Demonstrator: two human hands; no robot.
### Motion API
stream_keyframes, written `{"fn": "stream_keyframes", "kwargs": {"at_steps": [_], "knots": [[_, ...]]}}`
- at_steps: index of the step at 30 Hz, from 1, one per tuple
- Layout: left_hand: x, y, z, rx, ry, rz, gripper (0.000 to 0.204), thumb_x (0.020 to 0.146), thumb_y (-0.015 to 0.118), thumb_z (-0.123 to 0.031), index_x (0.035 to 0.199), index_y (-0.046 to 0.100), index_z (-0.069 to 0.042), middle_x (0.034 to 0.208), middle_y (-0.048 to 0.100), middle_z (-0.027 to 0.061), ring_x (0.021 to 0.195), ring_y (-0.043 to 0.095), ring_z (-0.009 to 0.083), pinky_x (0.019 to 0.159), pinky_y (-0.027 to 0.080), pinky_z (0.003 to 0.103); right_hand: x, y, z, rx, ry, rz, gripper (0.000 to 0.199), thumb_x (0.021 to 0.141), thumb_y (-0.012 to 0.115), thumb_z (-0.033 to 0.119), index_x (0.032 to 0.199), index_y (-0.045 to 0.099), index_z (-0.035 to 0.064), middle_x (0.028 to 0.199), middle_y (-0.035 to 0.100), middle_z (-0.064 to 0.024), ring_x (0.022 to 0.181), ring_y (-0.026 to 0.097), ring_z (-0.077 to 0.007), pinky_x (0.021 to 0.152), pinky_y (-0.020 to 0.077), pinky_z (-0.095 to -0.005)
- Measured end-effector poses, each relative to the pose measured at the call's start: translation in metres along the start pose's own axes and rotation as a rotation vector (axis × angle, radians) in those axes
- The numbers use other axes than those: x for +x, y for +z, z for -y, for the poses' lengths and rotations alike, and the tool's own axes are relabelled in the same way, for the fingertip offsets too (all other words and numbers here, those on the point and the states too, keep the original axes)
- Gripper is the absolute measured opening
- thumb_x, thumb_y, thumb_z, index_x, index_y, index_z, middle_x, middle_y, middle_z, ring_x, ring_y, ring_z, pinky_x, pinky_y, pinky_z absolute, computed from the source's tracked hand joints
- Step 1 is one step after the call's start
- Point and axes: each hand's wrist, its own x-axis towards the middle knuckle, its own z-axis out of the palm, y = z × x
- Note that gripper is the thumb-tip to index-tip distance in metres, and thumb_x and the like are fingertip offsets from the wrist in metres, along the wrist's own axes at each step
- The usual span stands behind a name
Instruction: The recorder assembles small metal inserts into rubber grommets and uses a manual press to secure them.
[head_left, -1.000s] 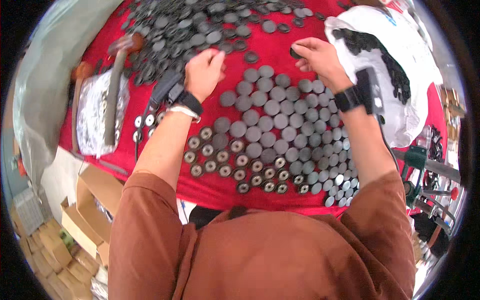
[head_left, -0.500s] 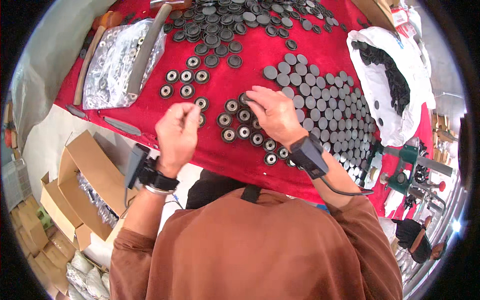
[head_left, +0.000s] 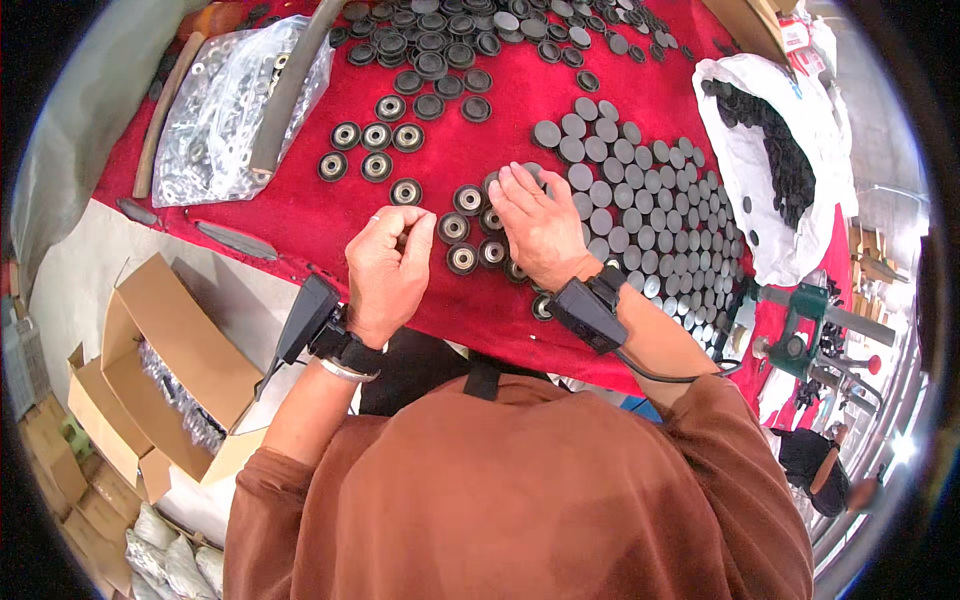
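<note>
1 bag of rings, white bag of pieces, left fingers together, right outstretched over discs

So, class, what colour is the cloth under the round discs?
The cloth is red, seen best in the head view.

Hands near dark discs

Workshop: bulk black discs on red-covered table, bagged metal parts, green metal tool, cardboard box.
</note>
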Motion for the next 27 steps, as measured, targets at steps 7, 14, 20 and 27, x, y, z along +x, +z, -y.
{"fn": "stream_keyframes", "kwargs": {"at_steps": [7, 14, 20, 27], "knots": [[0.016, 0.016, -0.017, 0.076, 0.146, 0.037, 0.006, 0.087, 0.06, -0.005, 0.086, 0.062, 0.001, 0.072, 0.059, 0.0039, 0.065, 0.056, 0.0103, 0.059, 0.045, 0.025, 0.001, -0.015, -0.002, -0.131, -0.059, 0.144, 0.048, 0.075, 0.051, 0.019, 0.118, 0.053, -0.0034, 0.122, 0.053, -0.0198, 0.12, 0.047, -0.031, 0.098, 0.0271, -0.0604], [0.034, 0.042, -0.031, 0.29, 0.38, 0.109, 0.018, 0.081, 0.061, -0.001, 0.099, 0.06, 0.001, 0.094, 0.058, 0.0153, 0.085, 0.058, 0.0276, 0.074, 0.048, 0.036, -0.017, -0.037, -0.007, 0.061, 0.054, 0.151, 0.058, 0.073, 0.057, 0.02, 0.129, 0.048, 0.0069, 0.14, 0.037, -0.0173, 0.134, 0.03, -0.0297, 0.1, 0.024, -0.0619], [0.079, 0.077, -0.04, 0.443, 0.412, 0.176, 0.013, 0.082, 0.06, -0.005, 0.093, 0.059, 0.001, 0.091, 0.058, 0.016, 0.086, 0.057, 0.0318, 0.076, 0.047, 0.038, -0.052, -0.127, -0.11, 0.089, 0.644, 0.412, 0.028, 0.076, 0.056, 0.018, 0.102, 0.058, 0.0072, 0.1, 0.062, -0.01, 0.095, 0.061, -0.0253, 0.082, 0.0461, -0.0451], [0.135, 0.109, -0.017, 0.773, 0.333, 0.147, 0.014, 0.085, 0.061, -0.015, 0.084, 0.056, -0.001, 0.082, 0.055, 0.0133, 0.074, 0.055, 0.0302, 0.066, 0.044, 0.041, -0.256, -0.137, -0.32, -0.279, 1.32, 0.028, 0.04, 0.072, 0.058, 0.018, 0.109, 0.061, 0.0048, 0.09, 0.065, -0.0256, 0.085, 0.064, -0.0366, 0.075, 0.051, -0.0423]]}}
